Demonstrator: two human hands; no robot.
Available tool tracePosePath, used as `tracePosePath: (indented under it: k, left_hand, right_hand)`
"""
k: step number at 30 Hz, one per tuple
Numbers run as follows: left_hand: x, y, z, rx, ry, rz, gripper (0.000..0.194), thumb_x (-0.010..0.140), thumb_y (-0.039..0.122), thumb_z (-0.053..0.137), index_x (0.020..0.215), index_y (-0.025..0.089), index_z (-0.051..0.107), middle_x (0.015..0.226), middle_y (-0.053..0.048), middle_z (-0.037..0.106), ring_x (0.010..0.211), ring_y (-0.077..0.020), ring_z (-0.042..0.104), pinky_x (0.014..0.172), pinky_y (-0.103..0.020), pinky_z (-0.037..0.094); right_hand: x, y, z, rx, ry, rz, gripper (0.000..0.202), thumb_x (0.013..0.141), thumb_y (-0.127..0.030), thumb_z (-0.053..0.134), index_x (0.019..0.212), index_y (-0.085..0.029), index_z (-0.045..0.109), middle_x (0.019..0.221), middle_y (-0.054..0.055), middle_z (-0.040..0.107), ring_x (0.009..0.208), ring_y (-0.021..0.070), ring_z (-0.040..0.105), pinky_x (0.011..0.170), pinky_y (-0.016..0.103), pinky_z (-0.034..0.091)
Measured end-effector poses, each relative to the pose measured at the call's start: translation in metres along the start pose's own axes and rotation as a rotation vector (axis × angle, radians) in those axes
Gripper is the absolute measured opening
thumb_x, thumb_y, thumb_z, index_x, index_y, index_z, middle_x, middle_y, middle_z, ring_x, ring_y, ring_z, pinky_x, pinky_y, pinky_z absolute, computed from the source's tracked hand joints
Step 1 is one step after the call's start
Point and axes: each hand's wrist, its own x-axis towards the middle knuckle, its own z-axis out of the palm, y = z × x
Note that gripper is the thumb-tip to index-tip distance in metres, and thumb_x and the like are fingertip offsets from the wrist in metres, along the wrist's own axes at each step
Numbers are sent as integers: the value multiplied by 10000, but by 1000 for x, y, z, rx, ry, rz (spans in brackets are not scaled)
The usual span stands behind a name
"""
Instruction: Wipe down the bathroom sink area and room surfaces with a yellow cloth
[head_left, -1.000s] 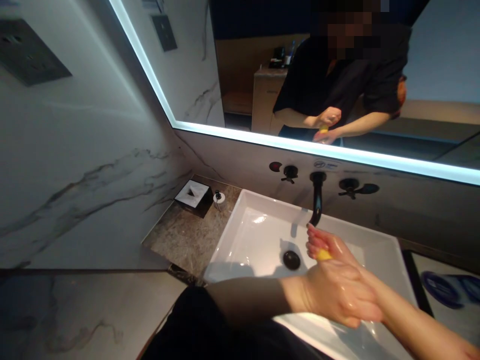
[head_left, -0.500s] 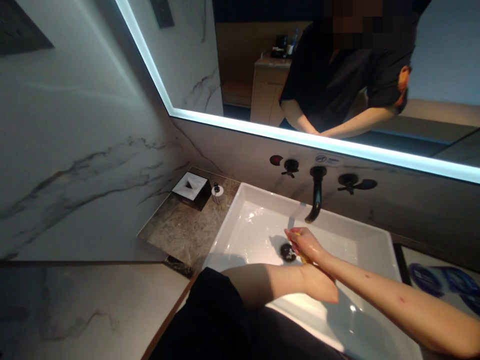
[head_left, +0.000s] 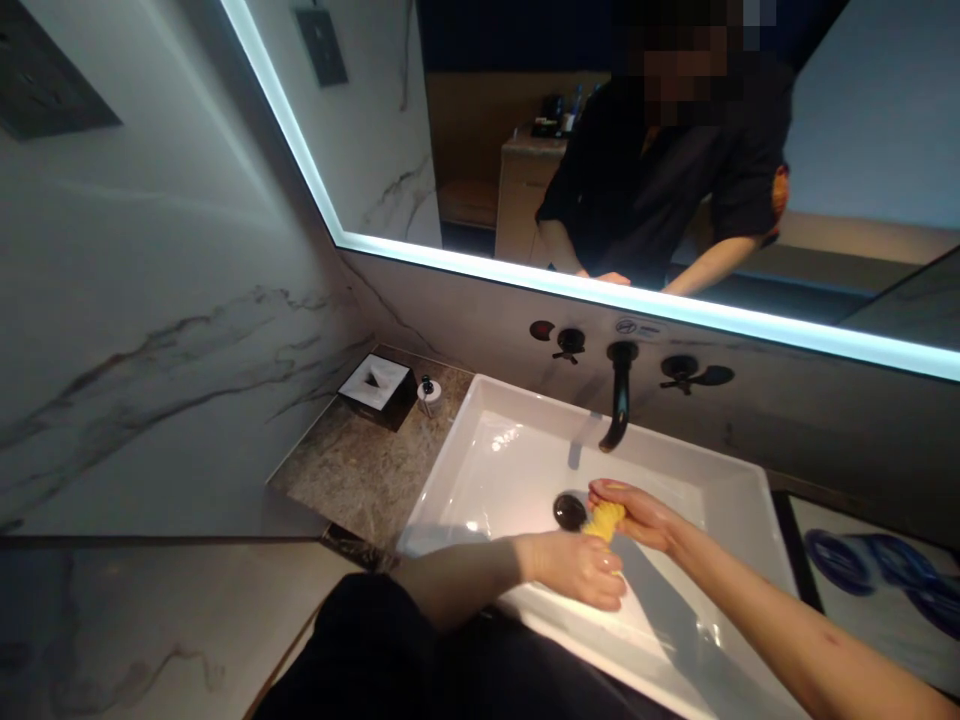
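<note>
A bunched yellow cloth (head_left: 604,520) is held between my two hands over the white rectangular sink (head_left: 499,470). My left hand (head_left: 589,570) is closed in a fist round its lower end. The fingers of my right hand (head_left: 634,512) curl round its upper right side. Just left of the cloth lies the dark round drain (head_left: 570,511). Above my hands the black wall spout (head_left: 619,395) hangs over the basin, and no water stream shows below it.
On the stone counter (head_left: 360,470) at the left stand a tissue box (head_left: 377,385) and a small white bottle (head_left: 429,396). Black cross handles flank the spout. A dark-edged tray (head_left: 862,600) sits right of the sink. A lit mirror (head_left: 465,160) spans the wall.
My hands have come out of their crossed position and the yellow cloth shows more fully between them. My left hand has turned into a visible fist. The view has shifted slightly.
</note>
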Motion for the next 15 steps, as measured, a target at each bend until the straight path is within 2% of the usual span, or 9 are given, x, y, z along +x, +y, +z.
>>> tracePosePath:
  k: [2, 4, 6, 8, 9, 10, 12, 13, 15]
  left_hand:
    - [-12, 8, -22, -101, 2, -181, 349, 993, 233, 447, 783, 249, 725, 892, -99, 687, 887, -245, 638, 792, -366, 476]
    - [-21, 10, -31, -296, 72, -417, 311, 1005, 309, 445, 1072, 275, 747, 1130, -117, 686, 1129, -281, 617, 999, -402, 465]
    - [-27, 11, -28, -369, 301, -676, 428, 967, 345, 509, 1373, 248, 598, 1441, -137, 523, 1403, -311, 422, 1185, -462, 331]
    - [-31, 10, -22, -347, 583, -910, 780, 838, 331, 665, 1536, 151, 367, 1624, -172, 238, 1533, -322, 152, 1267, -499, 165]
    - [-32, 10, -21, -376, 677, -992, 964, 743, 324, 752, 1559, 111, 286, 1646, -192, 145, 1544, -332, 80, 1279, -504, 109]
    - [-33, 10, -22, -479, 729, -1048, 1115, 637, 323, 831, 1563, 97, 252, 1644, -207, 127, 1541, -348, 81, 1281, -506, 97]
    - [-35, 7, -33, -858, 717, -1099, 1241, 531, 429, 913, 1555, 156, 266, 1620, -200, 207, 1504, -385, 207, 1252, -563, 182]
    - [-36, 4, -40, -1084, 699, -1115, 1218, 539, 553, 906, 1534, 198, 300, 1592, -191, 273, 1461, -402, 299, 1204, -612, 265]
    - [-35, -2, -55, -1479, 705, -1183, 1070, 637, 783, 762, 1473, 253, 354, 1493, -174, 418, 1301, -410, 500, 1023, -658, 449]
  right_hand:
    - [-13, -6, -2, 29, -91, 79, 443, 576, -240, 919, 912, -176, 638, 976, 65, 750, 891, 213, 738, 751, 313, 623]
    - [-20, -12, 3, -18, -79, 65, 467, 543, -197, 914, 929, -169, 651, 1057, 84, 743, 944, 230, 736, 784, 324, 621]
    - [-22, -20, 13, -170, -18, -65, 401, 559, -245, 907, 864, -161, 660, 994, 73, 738, 869, 220, 733, 775, 334, 617]
    - [-23, -33, 22, -451, -17, -305, 303, 642, -336, 871, 787, -157, 674, 963, 77, 726, 834, 218, 717, 770, 352, 609]
    - [-24, -40, 27, -640, -60, -459, 254, 716, -363, 825, 761, -157, 683, 969, 90, 723, 847, 222, 711, 783, 362, 601]
    - [-26, -48, 30, -848, -136, -619, 211, 803, -357, 756, 758, -160, 695, 982, 104, 721, 877, 223, 705, 805, 364, 591]
    - [-32, -62, 37, -1274, -346, -903, 205, 942, -261, 590, 819, -168, 724, 1000, 122, 718, 991, 220, 684, 868, 356, 567]
    - [-36, -67, 40, -1465, -458, -1027, 239, 971, -196, 524, 854, -169, 731, 995, 123, 716, 1059, 219, 664, 884, 345, 557]
    - [-43, -70, 48, -1783, -653, -1252, 269, 967, -103, 489, 867, -163, 732, 963, 115, 706, 1174, 229, 609, 860, 321, 550]
